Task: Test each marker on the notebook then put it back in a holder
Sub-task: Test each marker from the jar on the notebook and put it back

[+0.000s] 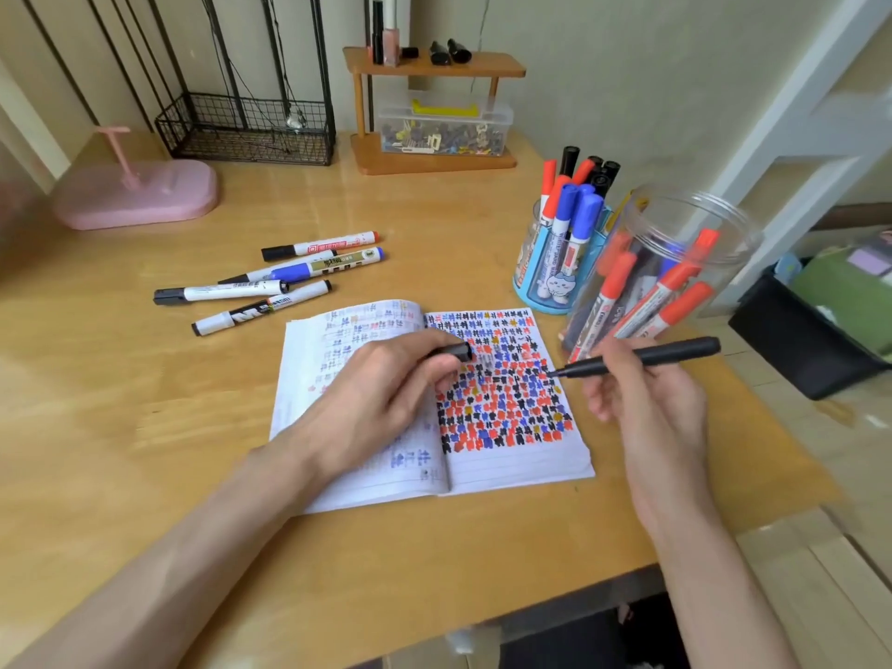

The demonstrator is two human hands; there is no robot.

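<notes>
An open notebook (511, 468) lies on the wooden desk, its right page packed with red, blue and black marks. My right hand (647, 403) grips an uncapped black marker (647, 358), its tip at the page's right edge. My left hand (381, 393) rests on the notebook and holds the black cap (456, 351). Several capped markers (270, 287) lie loose on the desk to the upper left. A blue holder (536, 282) with red, blue and black markers stands at the right, beside a clear plastic jar (675, 219) with red-capped markers.
A pink stand (140, 190) and a black wire basket (251, 130) sit at the back left. A small wooden shelf (434, 159) with a clear box of clips stands at the back. The desk's right edge drops to a black bin (791, 350) on the floor.
</notes>
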